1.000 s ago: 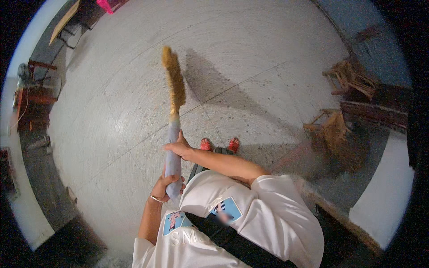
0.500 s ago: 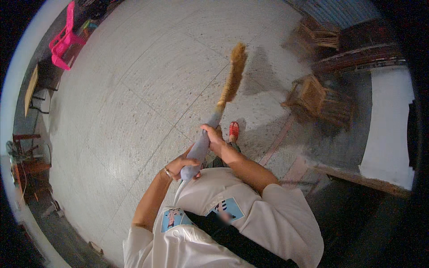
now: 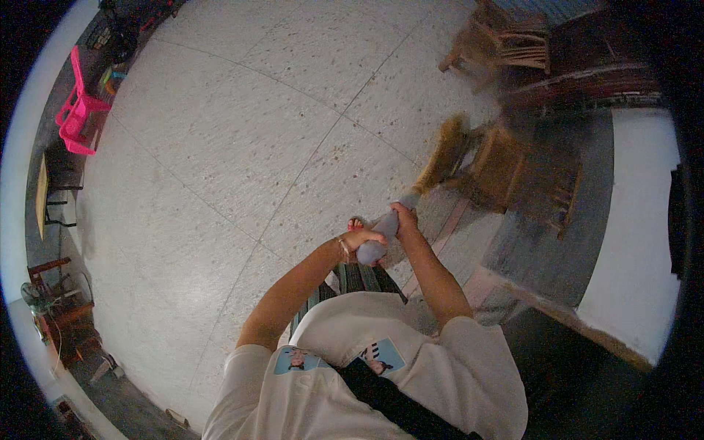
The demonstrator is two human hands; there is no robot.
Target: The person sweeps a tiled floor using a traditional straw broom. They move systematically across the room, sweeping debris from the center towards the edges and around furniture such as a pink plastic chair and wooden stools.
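A broom [image 3: 442,155] with straw-coloured bristles and a thick pale grey handle slants away from me to the far right. My left hand [image 3: 358,242], with a bracelet at the wrist, is wrapped around the handle's near end. Further up the handle, close to the bristles, my right hand [image 3: 404,219] grips it from the right. The bristle head is down by the speckled floor [image 3: 293,139], beside a wooden chair [image 3: 499,165]; whether it touches either one I cannot tell.
Another wooden chair [image 3: 513,44] stands at the far right. A pink plastic chair [image 3: 79,110] is against the left side, with a small fan [image 3: 31,293] nearer me. One of my feet [image 3: 356,223] shows just beyond my left hand. A white surface [image 3: 634,213] lies right.
Both hands have swung the broom to the right and forward, and its bristles now point towards the wooden chair. My grip on the handle stays the same. The view has shifted too.
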